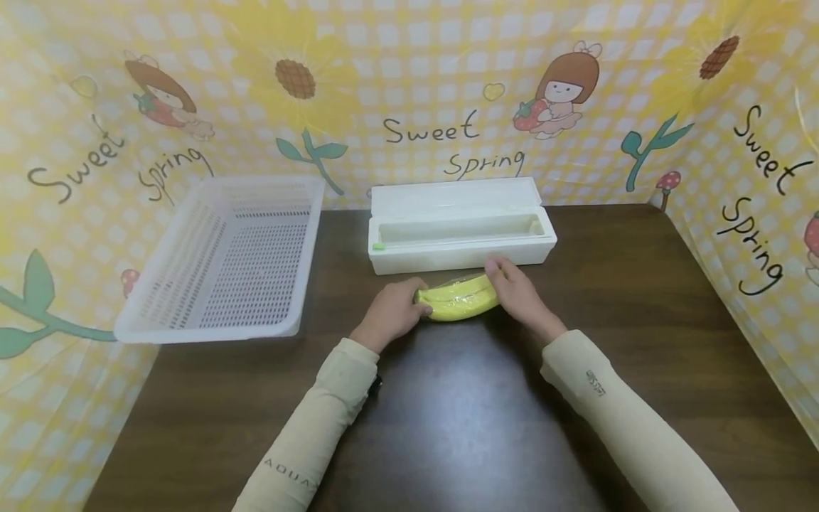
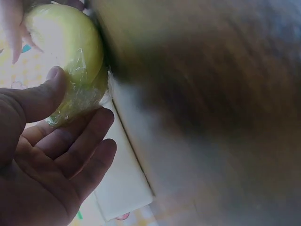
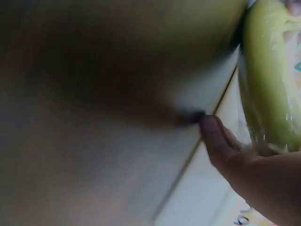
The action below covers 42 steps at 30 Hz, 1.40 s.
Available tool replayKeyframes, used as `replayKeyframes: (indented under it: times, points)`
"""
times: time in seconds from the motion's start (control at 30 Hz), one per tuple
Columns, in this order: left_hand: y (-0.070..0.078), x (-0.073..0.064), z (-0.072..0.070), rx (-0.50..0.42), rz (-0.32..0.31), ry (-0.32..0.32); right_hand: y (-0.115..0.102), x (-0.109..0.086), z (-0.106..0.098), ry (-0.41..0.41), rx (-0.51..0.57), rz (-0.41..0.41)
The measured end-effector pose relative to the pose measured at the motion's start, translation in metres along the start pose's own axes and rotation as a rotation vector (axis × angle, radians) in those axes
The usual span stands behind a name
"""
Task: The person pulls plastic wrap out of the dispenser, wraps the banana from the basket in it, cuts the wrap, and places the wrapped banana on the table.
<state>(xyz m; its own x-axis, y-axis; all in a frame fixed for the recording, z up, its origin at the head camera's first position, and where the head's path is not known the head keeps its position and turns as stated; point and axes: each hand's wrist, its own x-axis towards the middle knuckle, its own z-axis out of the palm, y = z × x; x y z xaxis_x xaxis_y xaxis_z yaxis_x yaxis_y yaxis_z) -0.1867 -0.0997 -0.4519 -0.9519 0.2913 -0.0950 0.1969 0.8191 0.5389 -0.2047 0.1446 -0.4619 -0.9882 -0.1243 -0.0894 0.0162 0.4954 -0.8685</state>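
Yellow bananas [image 1: 462, 299], wrapped in clear plastic film, lie crosswise just above or on the table in the head view. My left hand [image 1: 394, 307] pinches their stem end at the left. In the left wrist view, the thumb and fingers of that hand [image 2: 56, 146] close around the crinkled film [image 2: 77, 101]. At the opposite end, my right hand [image 1: 520, 295] holds the bananas. Part of its grip is hidden, though in the right wrist view a finger [image 3: 218, 141] reaches past the wrapped end of the bananas [image 3: 270, 80].
Directly behind the bananas stands a long white box [image 1: 461, 256] with its lid [image 1: 454, 199] raised and a small green piece [image 1: 379, 247] at its left front edge. A white perforated basket [image 1: 297, 299] stands at left on the dark wooden table [image 1: 461, 427]. Patterned cloth [image 1: 416, 78] surrounds the table.
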Motion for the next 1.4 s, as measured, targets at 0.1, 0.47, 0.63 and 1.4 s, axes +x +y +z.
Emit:
replayKeyframes:
  times: [0.1,0.47,0.63,1.4]
  points:
    - [-0.003,0.001,0.000,-0.024,-0.011,-0.009,-0.004,0.002,0.011,0.079,0.386,0.132]
    - [-0.009,0.004,0.003,-0.099,-0.028,-0.013,-0.016,0.006,0.039,0.269,1.185,0.207]
    - [-0.002,0.004,0.002,-0.096,-0.026,0.001,-0.010,0.006,0.042,0.291,1.313,0.192]
    - [-0.016,0.008,0.015,-0.300,-0.044,0.064,0.006,0.007,0.032,-0.201,1.417,0.112]
